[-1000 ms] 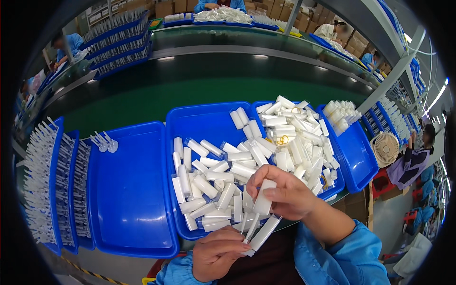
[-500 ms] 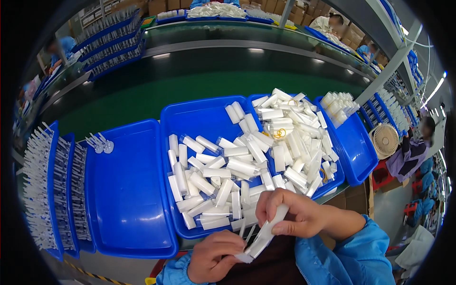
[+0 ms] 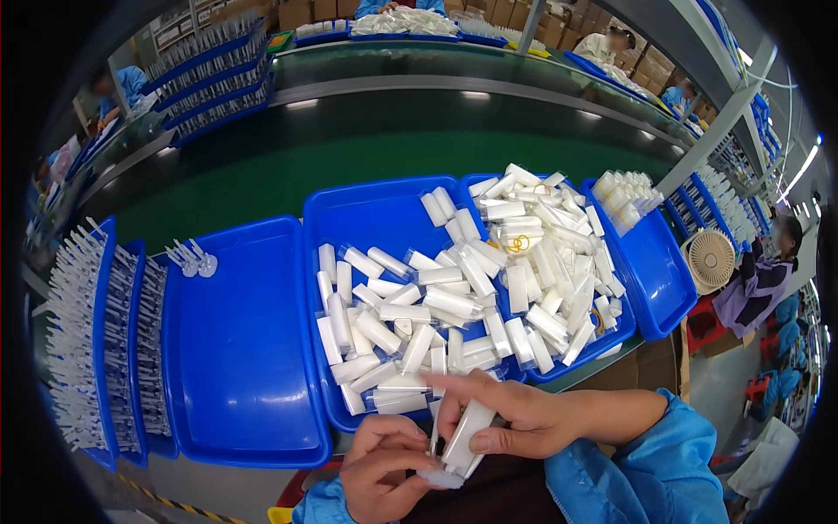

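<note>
Low in front of me, my right hand (image 3: 519,417) grips a white oblong sleeve-like piece (image 3: 468,435) between thumb and fingers, tilted down to the left. My left hand (image 3: 384,465) pinches a small white piece with a rounded base (image 3: 442,479) against the sleeve's lower end. A thin whitish strip stands up between the hands; how the parts join is hidden by my fingers. Just beyond lies a blue tray (image 3: 349,196) of loose white oblong pieces (image 3: 377,333) in clear wrap.
To its right, another blue tray (image 3: 559,374) is heaped with similar pieces and yellow bands (image 3: 517,244). On the left, a blue tray (image 3: 236,349) bears several stemmed white parts (image 3: 192,259) beside stacked full trays (image 3: 109,341). A green conveyor (image 3: 367,144) runs behind; a fan (image 3: 707,260) stands right.
My right hand has shifted left and down, bringing the white sleeve-like piece nearer my left hand and more upright. My left hand has closed in around the base piece.
</note>
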{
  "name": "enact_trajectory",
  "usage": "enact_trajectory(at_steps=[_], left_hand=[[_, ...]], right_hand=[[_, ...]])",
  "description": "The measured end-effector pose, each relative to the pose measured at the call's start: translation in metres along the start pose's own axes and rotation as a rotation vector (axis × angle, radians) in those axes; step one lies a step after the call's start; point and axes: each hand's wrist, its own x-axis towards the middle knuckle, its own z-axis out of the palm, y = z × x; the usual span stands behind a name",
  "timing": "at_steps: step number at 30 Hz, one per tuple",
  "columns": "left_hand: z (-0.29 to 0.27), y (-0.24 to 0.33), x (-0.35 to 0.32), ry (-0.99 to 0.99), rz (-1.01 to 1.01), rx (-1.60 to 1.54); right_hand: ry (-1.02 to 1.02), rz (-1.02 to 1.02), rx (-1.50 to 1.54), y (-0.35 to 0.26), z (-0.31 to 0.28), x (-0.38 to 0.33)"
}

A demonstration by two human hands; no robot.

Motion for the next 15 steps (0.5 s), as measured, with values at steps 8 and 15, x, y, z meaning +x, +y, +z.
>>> enact_trajectory(at_steps=[8, 15], left_hand=[[0.004, 0.001, 0.011, 0.078, -0.009, -0.081], [0.008, -0.009, 0.008, 0.26, -0.045, -0.109]], right_hand=[[0.252, 0.036, 0.125, 0.006, 0.015, 0.0], [0.337, -0.207, -0.32, 0.019, -0.031, 0.023]])
